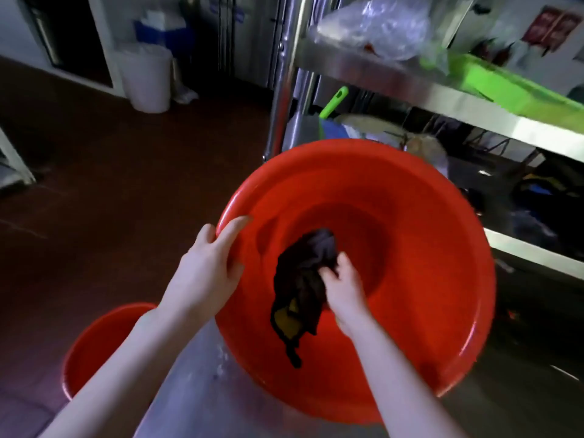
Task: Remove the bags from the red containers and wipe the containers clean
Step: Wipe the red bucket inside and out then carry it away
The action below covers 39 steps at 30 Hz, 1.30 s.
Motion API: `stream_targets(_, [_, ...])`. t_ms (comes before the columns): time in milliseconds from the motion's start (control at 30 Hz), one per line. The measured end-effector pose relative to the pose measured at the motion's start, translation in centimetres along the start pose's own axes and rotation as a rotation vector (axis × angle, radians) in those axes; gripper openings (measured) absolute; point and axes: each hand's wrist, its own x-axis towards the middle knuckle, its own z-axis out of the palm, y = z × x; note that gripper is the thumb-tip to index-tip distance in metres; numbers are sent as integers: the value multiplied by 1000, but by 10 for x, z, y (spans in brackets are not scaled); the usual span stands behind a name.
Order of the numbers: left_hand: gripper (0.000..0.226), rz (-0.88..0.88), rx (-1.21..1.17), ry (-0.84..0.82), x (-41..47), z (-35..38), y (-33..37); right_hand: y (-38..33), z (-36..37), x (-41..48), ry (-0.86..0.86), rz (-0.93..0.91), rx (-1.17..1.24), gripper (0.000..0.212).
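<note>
Head view looks down on a large red basin [395, 216] tipped toward the camera, its lower edge resting on a wet steel counter [196, 393]. The left hand [205, 270] steadies the basin at its left rim: the grip is spread, fingers lying over the rim's edge and the thumb on the outside. The right hand [343, 289] is down inside the bowl, its grip pressed together around a dark cloth [303, 279]. The cloth is bunched under the fingers and lies against the basin's inner wall, with a loose tail hanging toward the near rim and a yellowish patch showing in its folds. No bag is visible inside this basin.

A second red basin [94, 346] sits lower down at the left, beside the counter and partly hidden by the left forearm; its inside cannot be seen clearly.

Behind the large basin stands a steel shelf rack [379, 80]. On its upper shelf lie a crumpled clear plastic bag [376, 26] and a green tray [505, 86]. A white bucket [148, 79] stands on the dark floor well apart, at the back left.
</note>
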Motion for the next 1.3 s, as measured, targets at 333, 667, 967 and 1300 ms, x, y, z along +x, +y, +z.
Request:
stream_targets(333, [61, 174, 131, 99, 49, -50, 21, -38, -63, 25, 372, -171, -140, 31])
stream_targets(667, [62, 228, 198, 176, 77, -23, 28, 4, 14, 79, -431, -174, -1095, 67])
stream_targets(967, [67, 228, 247, 112, 92, -26, 13, 65, 73, 113, -522, -678, -1325, 61])
stream_targets(1300, [76, 196, 315, 95, 92, -22, 15, 23, 63, 185, -303, -722, -1133, 80])
